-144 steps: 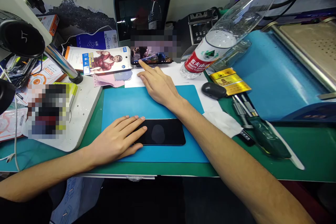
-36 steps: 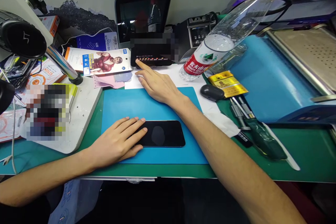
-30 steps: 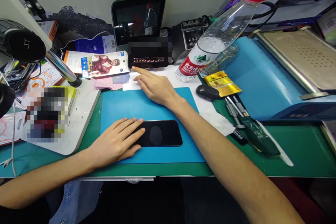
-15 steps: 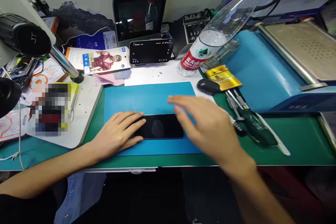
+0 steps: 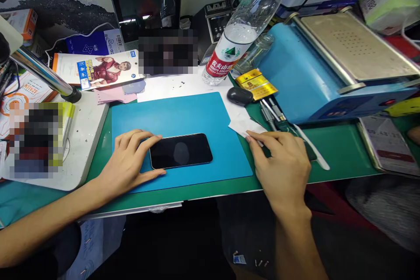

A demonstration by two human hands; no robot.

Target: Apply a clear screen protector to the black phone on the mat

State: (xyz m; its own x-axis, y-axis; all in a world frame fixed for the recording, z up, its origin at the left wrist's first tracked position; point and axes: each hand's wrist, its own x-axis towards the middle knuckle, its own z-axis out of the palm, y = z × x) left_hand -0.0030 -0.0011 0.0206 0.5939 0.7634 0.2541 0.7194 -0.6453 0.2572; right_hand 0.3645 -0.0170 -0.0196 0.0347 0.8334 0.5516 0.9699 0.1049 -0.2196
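Note:
A black phone (image 5: 180,151) lies screen up on the blue mat (image 5: 177,116). My left hand (image 5: 129,162) rests flat on the mat, fingers spread, its fingertips on the phone's left end. My right hand (image 5: 282,166) lies over the white wipe (image 5: 246,126) at the mat's right edge, fingers bent down onto it; whether it grips the wipe is unclear. Black-handled tools (image 5: 272,113) lie just beyond that hand.
A water bottle (image 5: 234,48), a black oval case (image 5: 240,96) and yellow packets (image 5: 256,84) stand behind the mat. A blue machine (image 5: 305,83) fills the right. A tablet (image 5: 146,2), printed packaging (image 5: 98,69) and a white stand base (image 5: 87,135) are at left and back.
My right hand left the phone propped at the back, swept over the mat and came down on the white wipe at the right. The left hand stayed on the black phone. View shifted right.

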